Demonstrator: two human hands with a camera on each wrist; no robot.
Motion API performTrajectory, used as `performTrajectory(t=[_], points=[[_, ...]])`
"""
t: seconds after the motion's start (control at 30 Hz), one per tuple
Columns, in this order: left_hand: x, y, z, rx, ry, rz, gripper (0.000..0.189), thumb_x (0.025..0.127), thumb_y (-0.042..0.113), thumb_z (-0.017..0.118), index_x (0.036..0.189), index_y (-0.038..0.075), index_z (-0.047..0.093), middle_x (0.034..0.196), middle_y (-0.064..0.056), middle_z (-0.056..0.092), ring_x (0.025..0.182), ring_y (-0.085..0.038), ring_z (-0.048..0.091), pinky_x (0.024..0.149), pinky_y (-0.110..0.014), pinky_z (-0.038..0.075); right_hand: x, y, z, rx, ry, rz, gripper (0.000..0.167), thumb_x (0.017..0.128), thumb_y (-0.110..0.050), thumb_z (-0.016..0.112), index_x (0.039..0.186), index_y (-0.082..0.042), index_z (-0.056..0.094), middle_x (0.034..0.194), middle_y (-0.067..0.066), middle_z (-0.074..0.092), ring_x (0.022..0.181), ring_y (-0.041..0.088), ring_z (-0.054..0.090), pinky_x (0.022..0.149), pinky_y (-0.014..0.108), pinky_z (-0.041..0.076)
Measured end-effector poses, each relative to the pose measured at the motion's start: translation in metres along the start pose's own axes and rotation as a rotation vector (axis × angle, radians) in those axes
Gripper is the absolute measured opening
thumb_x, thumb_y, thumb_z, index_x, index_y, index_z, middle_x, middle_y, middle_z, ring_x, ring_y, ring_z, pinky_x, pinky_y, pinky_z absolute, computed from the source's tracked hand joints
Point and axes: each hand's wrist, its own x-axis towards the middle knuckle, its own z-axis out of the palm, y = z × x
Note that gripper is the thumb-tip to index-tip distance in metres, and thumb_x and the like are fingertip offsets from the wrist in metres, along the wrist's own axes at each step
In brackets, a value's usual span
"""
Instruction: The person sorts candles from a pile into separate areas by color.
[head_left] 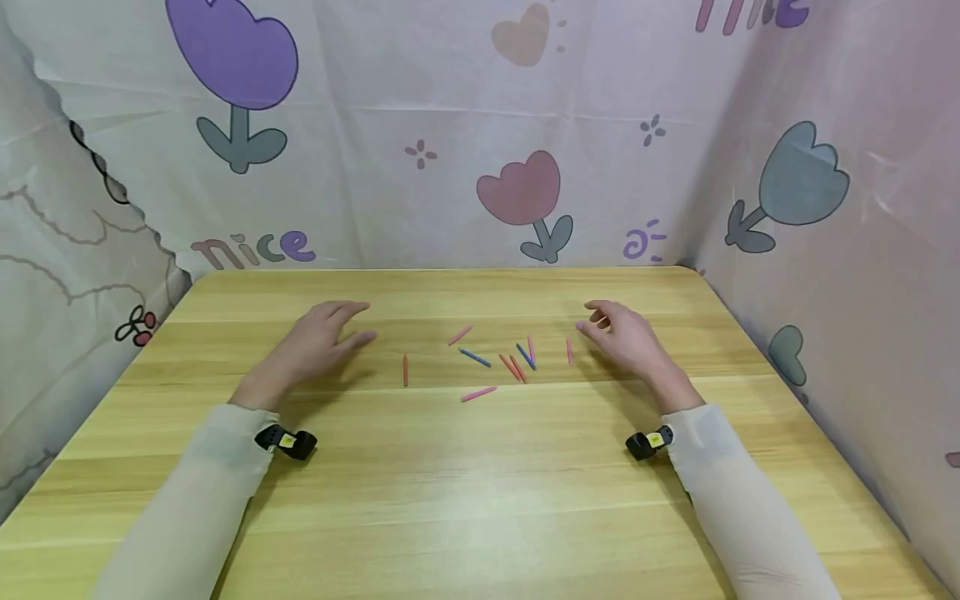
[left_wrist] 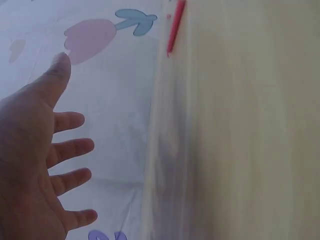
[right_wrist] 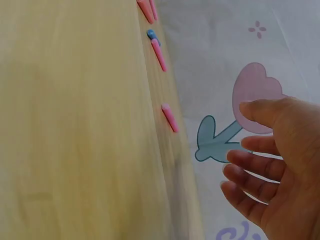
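Several crayons lie scattered on the table between my two hands. A red crayon [head_left: 406, 370] is nearest my left hand [head_left: 318, 340], which hovers over the table's left side, fingers spread and nothing held. To the right lie a pink crayon [head_left: 460, 335], a blue crayon [head_left: 475, 357] and, nearer me, another pink crayon [head_left: 478, 393]. Two red crayons sit side by side next to a second blue crayon [head_left: 526, 357], which crosses a pink one. My right hand [head_left: 624, 337] hovers just right of a lone pink crayon [head_left: 569, 351]; its fingers are loosely bent, holding nothing.
The wooden table [head_left: 480, 492] reaches back to a hanging white cloth [head_left: 375, 192] printed with tulips and words. More cloth hangs along the left and right sides. A small black camera [head_left: 287, 442] is strapped on each wrist over pale sleeves.
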Motion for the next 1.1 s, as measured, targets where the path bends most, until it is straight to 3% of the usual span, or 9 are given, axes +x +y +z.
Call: performTrajectory(t=[0.27, 0.53, 0.83, 1.1], points=[[0.014, 0.018, 0.007, -0.11, -0.03, 0.004, 0.067, 0.099, 0.051, 0.048, 0.148, 0.006, 0.039, 0.147, -0.02, 0.041, 0.136, -0.041, 0.034, 0.11, -0.056, 0.024, 0.0, -0.003, 0.01, 0.085, -0.034, 0.035, 0.041, 0.095, -0.031, 0.063, 0.124, -0.002, 0.06, 0.104, 0.012, 0.066, 0.098, 0.028, 0.059, 0.087, 0.044, 0.045], [0.029, 0.036, 0.021, -0.136, -0.076, 0.018, 0.069, 0.098, 0.054, 0.049, 0.147, 0.006, 0.041, 0.138, -0.017, 0.051, 0.122, -0.034, 0.05, 0.101, -0.054, 0.037, -0.001, -0.001, 0.018, 0.126, -0.053, 0.048, 0.037, 0.092, -0.025, 0.069, 0.118, 0.001, 0.062, 0.096, 0.01, 0.067, 0.09, 0.025, 0.059, 0.083, 0.04, 0.045], [0.043, 0.056, 0.035, -0.109, -0.093, 0.082, 0.051, 0.098, 0.041, 0.058, 0.136, 0.007, 0.055, 0.124, -0.011, 0.061, 0.113, -0.028, 0.057, 0.096, -0.048, 0.043, -0.003, -0.003, 0.022, 0.098, -0.072, 0.083, 0.031, 0.093, -0.027, 0.068, 0.113, -0.003, 0.063, 0.092, 0.008, 0.066, 0.081, 0.023, 0.057, 0.076, 0.038, 0.042], [0.041, 0.061, 0.038, -0.059, -0.118, 0.037, 0.048, 0.095, 0.038, 0.064, 0.128, 0.004, 0.061, 0.113, -0.01, 0.063, 0.101, -0.026, 0.059, 0.09, -0.044, 0.046, -0.004, -0.001, 0.028, 0.107, -0.088, 0.105, 0.027, 0.091, -0.026, 0.07, 0.108, -0.006, 0.063, 0.089, 0.006, 0.065, 0.078, 0.022, 0.057, 0.072, 0.036, 0.042]])
